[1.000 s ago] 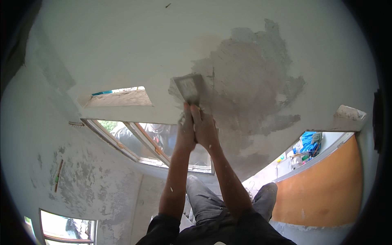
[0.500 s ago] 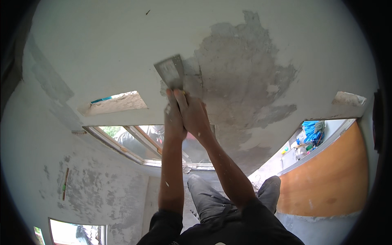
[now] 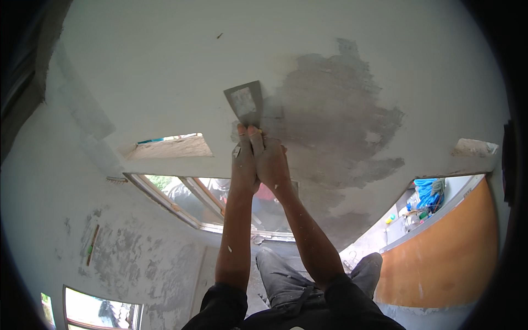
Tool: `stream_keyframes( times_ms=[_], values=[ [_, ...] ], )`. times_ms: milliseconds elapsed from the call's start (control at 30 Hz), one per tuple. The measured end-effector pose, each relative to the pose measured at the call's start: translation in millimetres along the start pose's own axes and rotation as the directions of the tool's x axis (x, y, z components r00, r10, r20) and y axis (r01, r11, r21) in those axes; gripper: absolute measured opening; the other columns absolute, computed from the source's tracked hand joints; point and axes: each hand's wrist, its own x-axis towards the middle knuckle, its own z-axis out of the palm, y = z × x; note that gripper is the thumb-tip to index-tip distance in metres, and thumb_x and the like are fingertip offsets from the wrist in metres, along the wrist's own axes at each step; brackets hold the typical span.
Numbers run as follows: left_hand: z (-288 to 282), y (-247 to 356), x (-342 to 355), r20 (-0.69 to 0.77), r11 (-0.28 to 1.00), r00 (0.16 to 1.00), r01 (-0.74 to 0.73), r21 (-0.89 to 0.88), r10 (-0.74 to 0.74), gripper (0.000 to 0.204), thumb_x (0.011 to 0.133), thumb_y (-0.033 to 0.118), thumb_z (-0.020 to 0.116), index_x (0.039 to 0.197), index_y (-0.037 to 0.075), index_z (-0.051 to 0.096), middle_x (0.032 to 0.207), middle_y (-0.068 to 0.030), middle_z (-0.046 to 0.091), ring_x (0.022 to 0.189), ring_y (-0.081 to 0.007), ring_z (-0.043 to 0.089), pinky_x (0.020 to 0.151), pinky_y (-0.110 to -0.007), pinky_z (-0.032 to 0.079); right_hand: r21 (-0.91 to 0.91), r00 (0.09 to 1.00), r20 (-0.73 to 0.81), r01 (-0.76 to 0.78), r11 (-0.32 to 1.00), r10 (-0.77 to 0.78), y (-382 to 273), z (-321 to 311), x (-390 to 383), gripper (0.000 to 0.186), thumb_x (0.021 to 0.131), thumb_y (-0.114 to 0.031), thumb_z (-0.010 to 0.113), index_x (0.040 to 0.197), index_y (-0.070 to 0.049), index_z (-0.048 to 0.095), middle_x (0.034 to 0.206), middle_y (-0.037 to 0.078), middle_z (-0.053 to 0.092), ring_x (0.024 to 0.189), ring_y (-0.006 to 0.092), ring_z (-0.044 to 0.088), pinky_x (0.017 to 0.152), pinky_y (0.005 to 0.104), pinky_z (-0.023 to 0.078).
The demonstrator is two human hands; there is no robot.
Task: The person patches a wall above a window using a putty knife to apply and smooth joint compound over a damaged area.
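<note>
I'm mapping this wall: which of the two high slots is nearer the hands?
The left slot, above the window and nearest the left hand; the right slot lies far across, above the orange panel.

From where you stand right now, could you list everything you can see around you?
Scraper: one, grey, wide blade raised in front of the wall
Wall: one facing, off-white, across the upper view
Patch: one large, grey, on the wall right of the scraper
Recesses: two, pale, wall's left and right
Windows: at least two, behind the forearms and lower left
Strip: one, brown with green, at left
Panel: one, orange, at right
Bundle: one, blue, beyond the opening at right
Left hand: one, on the scraper
Right hand: one, on the scraper
Sleeves: two, black, bottom
Trousers: one pair, grey, bottom centre
</note>
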Motion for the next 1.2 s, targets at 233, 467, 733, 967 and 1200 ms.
stream_keyframes(
  times_ms=[233,467,733,967,1200],
  values=[
    [60.9,-31.5,-89.1,0.014,0.819,0.873,0.463,-0.340,-0.487,0.049,0.101,0.035,0.028,0.115,-0.005,0.052,0.099,-0.0191,0.062,0.089,-0.0310,0.059,0.078,-0.040,0.046,-0.053,0.992,-0.105,-0.075,0.996,0.069,107.3,20.0,-47.0,0.057,0.094,-0.049,0.038,0.094,0.003,0.064,0.081,0.029,0.062,0.083,0.0412,0.063,0.073,0.0455,0.046],
    [123.7,-43.3,-207.7,0.348,0.225,0.468,0.802,-0.554,-0.812,0.066,0.096,0.056,0.031,0.106,-0.001,0.062,0.100,-0.0102,0.063,0.091,-0.0183,0.058,0.081,-0.032,0.046,-0.157,0.950,-0.108,-0.306,0.939,0.292,236.1,26.3,-127.0,0.065,0.093,-0.055,0.034,0.090,0.002,0.065,0.077,0.029,0.062,0.083,0.0431,0.063,0.072,0.0460,0.048],
    [159.5,-32.0,-275.7,0.363,0.000,0.356,0.714,-0.700,-0.861,0.057,0.097,0.050,0.037,0.109,0.000,0.059,0.091,-0.0095,0.064,0.082,-0.0156,0.062,0.076,-0.027,0.049,-0.114,0.932,0.034,-0.355,0.928,0.360,283.2,14.0,-175.6,0.052,0.097,-0.043,0.037,0.095,0.000,0.067,0.078,0.021,0.066,0.074,0.0325,0.065,0.068,0.0397,0.048],
    [138.2,-43.7,-253.7,0.360,0.110,0.643,0.571,-0.813,-0.676,0.051,0.100,0.046,0.032,0.106,0.000,0.054,0.084,-0.0115,0.065,0.079,-0.0199,0.064,0.073,-0.030,0.052,-0.147,0.994,0.001,-0.108,0.983,0.110,227.3,18.3,-159.5,0.045,0.098,-0.032,0.037,0.084,0.001,0.064,0.076,0.020,0.063,0.074,0.0329,0.063,0.071,0.0407,0.045],
    [107.5,-25.2,-169.5,0.250,0.258,0.698,0.536,-0.804,-0.672,0.041,0.100,0.036,0.039,0.101,-0.002,0.056,0.079,-0.0118,0.066,0.074,-0.0156,0.063,0.069,-0.029,0.050,-0.271,1.000,-0.002,0.008,0.963,-0.008,197.8,5.0,-108.6,0.044,0.097,-0.032,0.037,0.092,0.004,0.063,0.075,0.024,0.061,0.074,0.0404,0.060,0.071,0.0453,0.045]
  ],
)
